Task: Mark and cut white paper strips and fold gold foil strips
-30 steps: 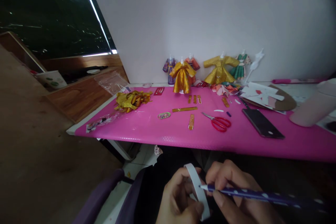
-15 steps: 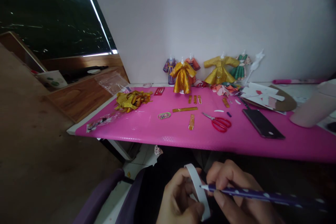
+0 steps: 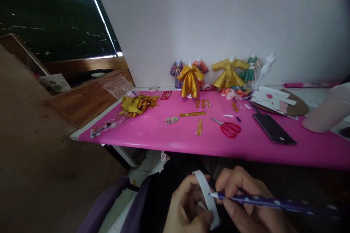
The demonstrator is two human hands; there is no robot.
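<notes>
Scissors (image 3: 230, 130): red-handled, lying beyond my right hand (image 3: 243, 194), blades pointing away and to the left.
Gold pieces: a long flat band (image 3: 192, 114), a wider piece (image 3: 199, 127) nearer me, three small trims (image 3: 203, 103) in a row behind.
Speckled oval (image 3: 171, 120): left of the long flat band.
Dark slab (image 3: 274, 128): right of the scissors, the pale pink tumbler (image 3: 324, 111) farther right.
Papers (image 3: 269, 96): white, heaped on a brown round board (image 3: 300, 102) behind the dark slab.
Gold scraps (image 3: 138, 105): a loose heap at back left, a red card (image 3: 166, 95) beside it.
Dressed forms: along the back, a shiny gold dress (image 3: 189, 80) in front, a yellow robe (image 3: 230, 73) to its right.
Table (image 3: 147, 138): covered in glossy pink, set against a pale wall (image 3: 218, 18).
Left side: wooden ledge (image 3: 82, 103) holding a paper cup (image 3: 54, 82).
Near edge: my hands are on my side of it, lower down, over my lap; nothing on the table stands between them.
Chair arm (image 3: 105, 205): purple, to the left, well apart from my left hand (image 3: 187, 205).
White strip (image 3: 204, 185): curved, over my lap, held between my left thumb and fingers.
Pen (image 3: 257, 201): purple, dotted, pinched in my right fingers, tip at the strip's face; I cannot tell whether it touches.
</notes>
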